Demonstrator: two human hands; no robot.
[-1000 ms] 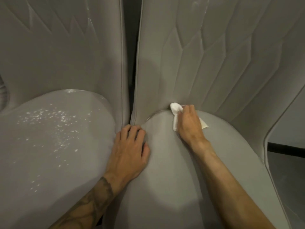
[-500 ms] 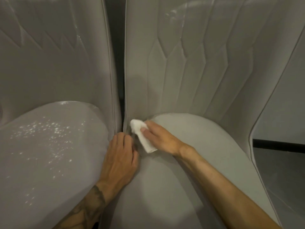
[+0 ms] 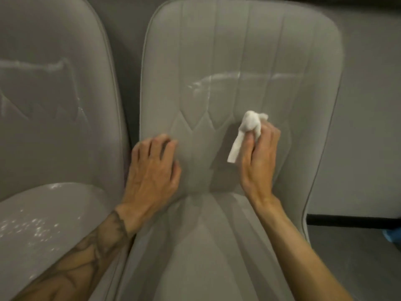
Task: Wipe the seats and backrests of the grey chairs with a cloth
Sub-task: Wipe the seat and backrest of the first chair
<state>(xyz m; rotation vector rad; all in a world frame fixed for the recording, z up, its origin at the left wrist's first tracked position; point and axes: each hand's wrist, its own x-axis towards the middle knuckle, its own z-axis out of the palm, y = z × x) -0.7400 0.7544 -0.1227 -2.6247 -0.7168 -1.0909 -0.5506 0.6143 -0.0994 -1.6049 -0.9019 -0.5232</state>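
Two grey padded chairs stand side by side. My right hand point(image 3: 259, 157) is shut on a crumpled white cloth point(image 3: 249, 129) and presses it against the lower middle of the right chair's backrest point(image 3: 238, 61). A wet curved streak crosses that backrest above the cloth. My left hand point(image 3: 152, 172) lies flat with fingers spread on the backrest's lower left edge, just above the right chair's seat point(image 3: 206, 246). The left chair point(image 3: 54, 116) has white smears on its backrest and white specks on its seat point(image 3: 32, 231).
A narrow dark gap point(image 3: 128, 118) separates the two chairs. A grey wall point(image 3: 368, 127) with a black skirting strip point(image 3: 353, 220) runs behind on the right. A bit of something blue point(image 3: 392, 235) shows on the floor at the right edge.
My right hand lifted the cloth from the seat's back left corner up onto the backrest's middle. My left hand shifted from the seat onto the backrest's lower left. The view rose and pulled back.
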